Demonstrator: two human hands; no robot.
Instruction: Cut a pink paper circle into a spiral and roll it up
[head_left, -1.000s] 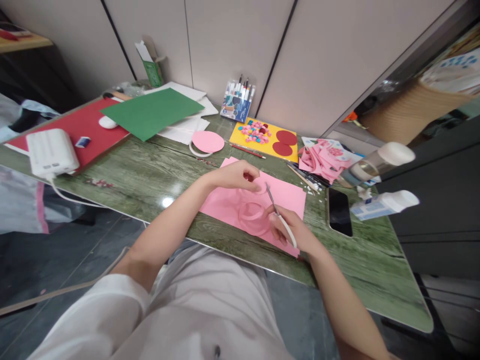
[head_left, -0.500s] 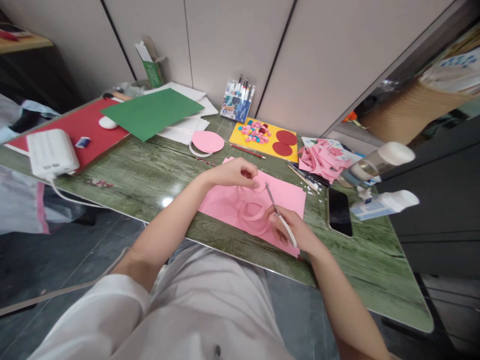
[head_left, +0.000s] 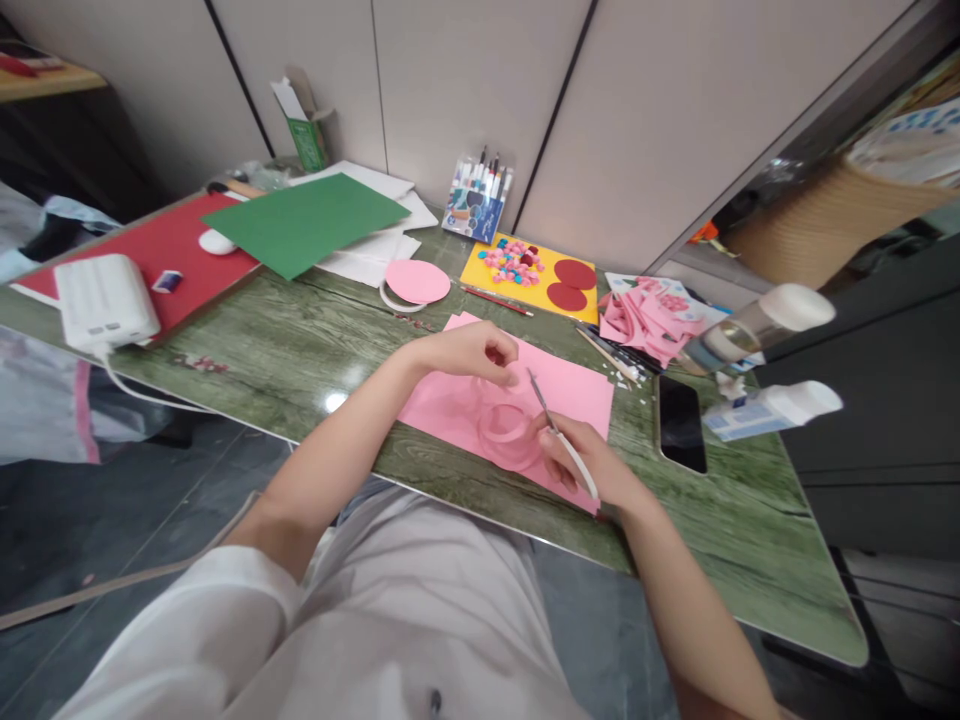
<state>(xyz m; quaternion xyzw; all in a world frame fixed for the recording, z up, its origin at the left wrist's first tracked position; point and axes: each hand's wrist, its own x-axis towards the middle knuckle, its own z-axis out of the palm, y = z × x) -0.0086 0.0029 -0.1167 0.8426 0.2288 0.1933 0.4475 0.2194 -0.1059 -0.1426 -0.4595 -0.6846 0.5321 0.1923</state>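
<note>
My left hand [head_left: 476,350] is closed with thumb and fingers together, pinching a small pink paper piece [head_left: 520,377]. In my right hand [head_left: 581,450] is a pair of scissors [head_left: 576,464] with white handles, its metal blades pointing up and left beside that piece. Whether the blades touch the paper I cannot tell. Below my hands lie pink paper sheets [head_left: 581,385] in a stack. A curled pink paper strip [head_left: 501,458] rests on them, between my two hands.
Behind are pink paper circles [head_left: 418,282], a yellow sheet [head_left: 480,262] with pompoms and dark red circles, and a pen pack [head_left: 472,205]. Right: pink scraps [head_left: 651,318], a phone [head_left: 680,424], bottles [head_left: 787,405]. Left: green paper [head_left: 307,222], a white power bank [head_left: 106,300].
The scissor blades have swung slightly left, nearer the piece in my left hand. The curled strip has shifted a little in shape. Otherwise both hands keep nearly the same place.
</note>
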